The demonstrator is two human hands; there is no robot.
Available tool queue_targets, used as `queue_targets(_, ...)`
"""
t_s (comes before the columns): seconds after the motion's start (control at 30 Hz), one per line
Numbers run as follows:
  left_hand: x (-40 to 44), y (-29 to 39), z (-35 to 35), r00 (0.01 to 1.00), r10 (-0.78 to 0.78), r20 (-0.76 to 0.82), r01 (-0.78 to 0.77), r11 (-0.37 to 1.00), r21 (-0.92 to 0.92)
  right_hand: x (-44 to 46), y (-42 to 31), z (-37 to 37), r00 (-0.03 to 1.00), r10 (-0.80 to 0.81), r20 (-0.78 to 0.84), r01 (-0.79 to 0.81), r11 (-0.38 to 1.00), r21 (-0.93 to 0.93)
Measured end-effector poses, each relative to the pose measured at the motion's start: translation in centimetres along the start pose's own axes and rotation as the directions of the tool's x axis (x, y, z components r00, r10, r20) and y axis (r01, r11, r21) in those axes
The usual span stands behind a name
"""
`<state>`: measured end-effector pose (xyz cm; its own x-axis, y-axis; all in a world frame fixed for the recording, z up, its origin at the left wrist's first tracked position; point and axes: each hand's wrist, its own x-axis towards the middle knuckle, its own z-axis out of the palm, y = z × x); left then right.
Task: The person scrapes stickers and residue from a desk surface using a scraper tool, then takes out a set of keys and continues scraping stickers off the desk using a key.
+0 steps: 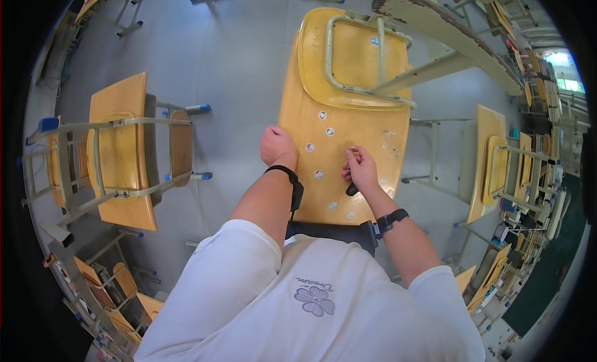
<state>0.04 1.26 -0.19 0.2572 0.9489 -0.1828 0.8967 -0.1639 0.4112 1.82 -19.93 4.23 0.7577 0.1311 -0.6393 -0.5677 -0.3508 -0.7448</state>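
Observation:
A yellow wooden desk (298, 191) stands before me, with several small round stickers (329, 132) scattered over its top. My right hand (360, 169) is closed above the right half of the desk, gripping a slim tool with a black handle (352, 190). The tool's short tip shows at the fingertips, but its exact kind is unclear. At the desk's left edge is my left hand (278, 145), curled into a fist; its fingers are mostly hidden, so whether it grips the edge or something else cannot be made out.
An upturned chair (311, 76) rests on the far end of the desk, its metal legs reaching toward the upper right. More desks carrying upturned chairs stand at left (134, 213) and right (485, 150). Grey floor (230, 82) lies between the rows.

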Motion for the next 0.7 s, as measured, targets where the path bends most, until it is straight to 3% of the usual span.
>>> queue_targets(0.03, 0.0, 0.0, 0.1, 1.000, 0.005, 0.000, -0.005, 1.000, -0.002, 0.0, 0.1, 0.5, 1.000, 0.003, 0.006, -0.002, 1.000, -0.006)
queue_targets(0.1, 0.0, -0.2, 0.1, 1.000, 0.005, 0.005, -0.005, 1.000, -0.002, -0.4, 0.2, 1.5, 0.982, -0.162, -0.100, 0.131, 0.956, -0.262)
queue_targets(0.13, 0.0, -0.2, 0.1, 1.000, 0.002, 0.000, -0.002, 1.000, -0.009, -0.6, -0.1, 1.8, 0.982, -0.161, -0.098, 0.130, 0.955, -0.268)
queue_targets(0.2, -0.2, -0.1, 0.0, 1.000, -0.005, -0.001, 0.005, 1.000, -0.018, -1.0, -0.6, 2.2, 0.876, -0.471, -0.107, 0.281, 0.677, -0.681)
queue_targets(0.33, -0.1, -0.1, 0.0, 1.000, 0.001, 0.004, -0.001, 1.000, -0.019, -1.0, -1.0, 2.7, 0.883, -0.467, -0.051, 0.290, 0.628, -0.722)
queue_targets(0.4, -0.1, 0.0, 0.0, 1.000, 0.013, -0.003, -0.014, 1.000, -0.018, -1.1, -1.1, 2.9, 0.640, -0.762, 0.096, 0.478, 0.298, -0.827)
queue_targets(0.43, -0.1, 0.1, -0.1, 1.000, -0.006, 0.015, 0.006, 1.000, -0.004, -1.1, -1.3, 2.9, 0.641, -0.762, 0.087, 0.473, 0.303, -0.827)
queue_targets(0.5, -0.3, 0.3, -0.3, 0.999, -0.010, 0.035, 0.009, 1.000, 0.009, -0.9, -1.9, 2.8, 0.523, -0.845, 0.113, 0.532, 0.220, -0.817)
queue_targets(0.63, -0.4, 0.5, -0.1, 0.999, -0.036, 0.012, 0.035, 0.999, 0.041, 0.7, -1.6, 2.8, 0.509, -0.860, -0.039, 0.601, 0.388, -0.699)
queue_targets(0.7, -0.5, 0.6, -0.1, 0.999, -0.039, -0.007, 0.040, 0.997, 0.064, 1.3, -1.8, 2.3, 0.573, -0.804, -0.156, 0.618, 0.550, -0.561)
